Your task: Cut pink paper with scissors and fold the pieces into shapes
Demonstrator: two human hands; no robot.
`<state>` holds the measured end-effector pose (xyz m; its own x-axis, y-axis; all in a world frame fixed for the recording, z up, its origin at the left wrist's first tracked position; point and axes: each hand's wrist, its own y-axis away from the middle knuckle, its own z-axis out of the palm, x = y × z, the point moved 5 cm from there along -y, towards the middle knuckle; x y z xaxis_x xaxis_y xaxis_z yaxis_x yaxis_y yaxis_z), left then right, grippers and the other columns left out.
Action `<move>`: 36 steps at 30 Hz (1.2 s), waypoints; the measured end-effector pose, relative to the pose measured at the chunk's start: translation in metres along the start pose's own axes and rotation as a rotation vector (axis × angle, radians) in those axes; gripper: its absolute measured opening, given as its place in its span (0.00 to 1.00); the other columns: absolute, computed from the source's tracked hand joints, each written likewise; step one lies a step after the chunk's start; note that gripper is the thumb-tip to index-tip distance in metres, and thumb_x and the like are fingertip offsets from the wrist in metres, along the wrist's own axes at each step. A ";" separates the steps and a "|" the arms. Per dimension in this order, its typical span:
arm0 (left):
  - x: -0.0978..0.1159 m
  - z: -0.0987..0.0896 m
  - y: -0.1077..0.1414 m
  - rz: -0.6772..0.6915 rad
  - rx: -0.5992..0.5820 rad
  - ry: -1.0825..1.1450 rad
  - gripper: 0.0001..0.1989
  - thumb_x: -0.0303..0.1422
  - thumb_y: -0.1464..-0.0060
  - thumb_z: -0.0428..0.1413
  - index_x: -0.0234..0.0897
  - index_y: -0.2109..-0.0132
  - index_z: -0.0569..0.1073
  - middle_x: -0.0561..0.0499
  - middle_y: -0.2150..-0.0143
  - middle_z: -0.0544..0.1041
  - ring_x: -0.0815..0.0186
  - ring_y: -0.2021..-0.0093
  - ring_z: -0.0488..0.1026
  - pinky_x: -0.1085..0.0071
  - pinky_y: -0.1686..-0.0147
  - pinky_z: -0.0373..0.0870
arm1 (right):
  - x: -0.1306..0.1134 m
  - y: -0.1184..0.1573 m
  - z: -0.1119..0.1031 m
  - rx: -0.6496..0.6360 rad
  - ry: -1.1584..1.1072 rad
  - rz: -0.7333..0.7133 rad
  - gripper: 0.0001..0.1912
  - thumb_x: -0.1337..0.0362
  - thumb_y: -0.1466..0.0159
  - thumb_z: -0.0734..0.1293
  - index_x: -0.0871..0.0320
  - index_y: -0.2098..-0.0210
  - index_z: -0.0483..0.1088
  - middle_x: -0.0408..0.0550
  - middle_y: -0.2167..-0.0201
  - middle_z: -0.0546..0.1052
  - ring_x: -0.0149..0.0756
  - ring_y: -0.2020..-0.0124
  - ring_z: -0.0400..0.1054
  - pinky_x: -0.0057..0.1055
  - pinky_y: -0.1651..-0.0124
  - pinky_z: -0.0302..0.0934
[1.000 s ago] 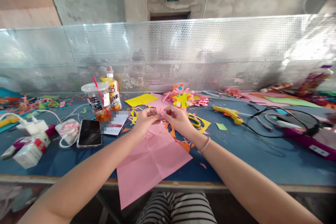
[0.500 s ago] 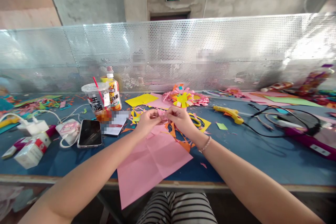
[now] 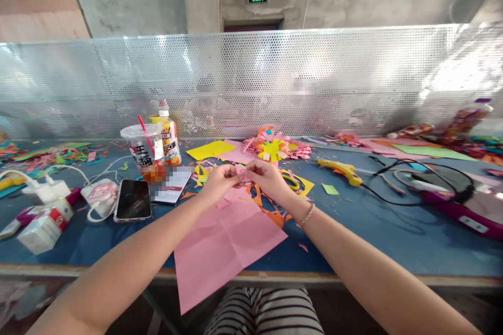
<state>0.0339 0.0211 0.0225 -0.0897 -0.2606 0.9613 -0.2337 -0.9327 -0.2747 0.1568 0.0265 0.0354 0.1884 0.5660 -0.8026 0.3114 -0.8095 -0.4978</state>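
Between the fingertips of both hands is a small piece of pink paper (image 3: 240, 171), partly hidden by the fingers. My left hand (image 3: 220, 182) pinches it from the left, and my right hand (image 3: 268, 178) pinches it from the right, the two nearly touching. Below them lies a large creased sheet of pink paper (image 3: 230, 243), one corner hanging over the table's front edge. Orange paper scraps (image 3: 275, 217) and yellow-handled scissors (image 3: 291, 182) lie beside my right hand. Just beyond the hands sits a paper flower (image 3: 273, 149) with yellow and pink petals.
A yellow glue gun (image 3: 341, 170) lies to the right, its black cord trailing off. On the left are a phone (image 3: 133, 200), a drink cup (image 3: 142, 149) with a red straw, a bottle (image 3: 170, 138) and chargers (image 3: 101, 192). A perforated metal panel (image 3: 236, 78) stands behind the table.
Both hands stay in nearly the same place, still pinching the small pink paper, with only slight finger movement. The whole view has shifted a little.
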 end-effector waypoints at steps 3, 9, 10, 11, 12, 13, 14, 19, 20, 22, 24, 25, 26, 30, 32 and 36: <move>-0.002 0.001 0.000 -0.021 0.002 -0.009 0.12 0.35 0.63 0.61 0.32 0.77 0.67 0.55 0.82 0.69 0.73 0.80 0.69 0.77 0.77 0.67 | -0.001 0.000 -0.002 0.026 0.084 -0.049 0.09 0.60 0.46 0.63 0.60 0.77 0.66 0.42 0.81 0.67 0.28 0.78 0.61 0.27 0.74 0.57; -0.016 0.005 0.003 -0.280 0.003 0.253 0.10 0.36 0.57 0.58 0.32 0.72 0.71 0.49 0.77 0.74 0.70 0.77 0.72 0.74 0.74 0.69 | -0.015 0.004 -0.010 0.094 0.326 -0.246 0.07 0.64 0.43 0.62 0.56 0.74 0.71 0.46 0.75 0.71 0.33 0.71 0.64 0.31 0.67 0.59; -0.018 0.007 0.004 -0.336 -0.018 0.335 0.11 0.37 0.55 0.56 0.31 0.72 0.71 0.47 0.75 0.74 0.69 0.75 0.72 0.73 0.72 0.70 | -0.018 0.005 -0.011 0.105 0.359 -0.298 0.07 0.64 0.43 0.62 0.55 0.73 0.72 0.46 0.74 0.71 0.33 0.70 0.64 0.32 0.65 0.59; -0.020 0.007 0.004 -0.375 -0.032 0.407 0.13 0.39 0.54 0.54 0.31 0.71 0.72 0.45 0.75 0.75 0.68 0.74 0.73 0.72 0.70 0.70 | -0.020 0.006 -0.011 0.105 0.389 -0.349 0.08 0.64 0.43 0.62 0.55 0.72 0.73 0.47 0.73 0.71 0.34 0.68 0.64 0.33 0.64 0.59; -0.021 0.007 0.004 -0.397 -0.037 0.463 0.14 0.40 0.53 0.54 0.30 0.71 0.72 0.45 0.75 0.75 0.67 0.73 0.73 0.71 0.69 0.71 | -0.022 0.007 -0.011 0.092 0.416 -0.397 0.08 0.64 0.42 0.62 0.54 0.72 0.73 0.47 0.71 0.71 0.34 0.67 0.64 0.34 0.62 0.59; -0.022 0.006 0.004 -0.401 -0.036 0.497 0.14 0.40 0.53 0.54 0.30 0.71 0.72 0.45 0.74 0.75 0.67 0.72 0.73 0.71 0.69 0.71 | -0.023 0.008 -0.009 0.069 0.441 -0.440 0.08 0.65 0.42 0.61 0.53 0.71 0.73 0.48 0.70 0.70 0.35 0.66 0.64 0.35 0.61 0.59; -0.021 0.005 0.003 -0.386 -0.031 0.509 0.13 0.38 0.54 0.55 0.30 0.70 0.72 0.45 0.74 0.75 0.67 0.72 0.73 0.71 0.68 0.71 | -0.024 0.009 -0.008 0.045 0.464 -0.475 0.08 0.65 0.42 0.61 0.52 0.70 0.74 0.48 0.69 0.70 0.35 0.65 0.63 0.36 0.60 0.59; -0.016 0.000 0.000 -0.200 -0.004 0.406 0.06 0.26 0.59 0.58 0.30 0.69 0.72 0.48 0.72 0.75 0.69 0.72 0.73 0.73 0.67 0.71 | -0.021 0.009 -0.002 -0.037 0.488 -0.514 0.07 0.65 0.43 0.62 0.52 0.68 0.73 0.48 0.66 0.69 0.35 0.62 0.63 0.37 0.58 0.59; -0.015 -0.001 0.000 -0.176 0.003 0.387 0.06 0.26 0.59 0.58 0.30 0.69 0.72 0.48 0.72 0.75 0.70 0.72 0.73 0.73 0.67 0.71 | -0.020 0.009 -0.002 -0.037 0.471 -0.493 0.07 0.65 0.43 0.62 0.53 0.67 0.73 0.48 0.65 0.69 0.35 0.62 0.63 0.37 0.58 0.60; -0.015 -0.002 -0.001 -0.152 0.017 0.351 0.06 0.29 0.58 0.58 0.30 0.69 0.71 0.48 0.73 0.75 0.70 0.73 0.73 0.73 0.68 0.70 | -0.017 0.006 -0.004 -0.008 0.418 -0.414 0.08 0.66 0.43 0.62 0.54 0.65 0.71 0.49 0.64 0.68 0.34 0.62 0.63 0.35 0.59 0.61; -0.015 -0.004 -0.002 -0.146 0.019 0.314 0.08 0.31 0.58 0.58 0.31 0.68 0.71 0.48 0.72 0.74 0.70 0.73 0.73 0.72 0.68 0.70 | -0.012 0.003 -0.007 0.048 0.344 -0.298 0.09 0.66 0.44 0.63 0.56 0.63 0.68 0.49 0.64 0.68 0.34 0.62 0.63 0.33 0.62 0.62; -0.016 -0.005 -0.002 -0.143 0.019 0.294 0.08 0.31 0.58 0.59 0.31 0.68 0.71 0.48 0.72 0.74 0.70 0.73 0.73 0.72 0.68 0.70 | -0.008 0.002 -0.009 0.064 0.293 -0.229 0.10 0.66 0.45 0.63 0.57 0.63 0.67 0.49 0.64 0.68 0.34 0.62 0.63 0.32 0.63 0.62; -0.016 -0.005 -0.003 -0.136 0.020 0.269 0.09 0.31 0.58 0.59 0.31 0.69 0.70 0.48 0.72 0.74 0.70 0.72 0.73 0.72 0.68 0.70 | -0.004 0.001 -0.009 0.063 0.227 -0.157 0.10 0.65 0.45 0.63 0.58 0.63 0.66 0.49 0.64 0.68 0.33 0.63 0.64 0.31 0.65 0.63; -0.011 -0.005 -0.003 -0.071 -0.001 0.116 0.11 0.34 0.58 0.58 0.30 0.69 0.70 0.50 0.73 0.73 0.71 0.73 0.71 0.71 0.68 0.70 | 0.007 -0.001 0.000 -0.077 -0.055 0.059 0.10 0.60 0.45 0.62 0.59 0.65 0.65 0.46 0.69 0.70 0.30 0.70 0.66 0.28 0.69 0.63; -0.008 -0.003 -0.002 -0.041 -0.028 0.061 0.11 0.35 0.58 0.58 0.30 0.69 0.70 0.50 0.74 0.73 0.71 0.74 0.71 0.70 0.68 0.70 | 0.007 0.000 0.003 -0.118 -0.104 0.070 0.10 0.59 0.44 0.62 0.59 0.66 0.66 0.46 0.70 0.71 0.29 0.72 0.66 0.28 0.69 0.63; -0.006 0.000 -0.001 -0.029 -0.030 0.025 0.10 0.32 0.60 0.59 0.31 0.68 0.70 0.50 0.73 0.74 0.71 0.73 0.71 0.72 0.68 0.70 | 0.005 -0.001 0.003 -0.068 -0.099 0.017 0.07 0.63 0.47 0.64 0.60 0.70 0.67 0.44 0.75 0.71 0.29 0.74 0.66 0.28 0.70 0.61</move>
<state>0.0346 0.0233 0.0171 -0.1068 -0.2264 0.9682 -0.2655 -0.9319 -0.2472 0.1547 0.0301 0.0312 0.1020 0.5316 -0.8408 0.3723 -0.8042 -0.4633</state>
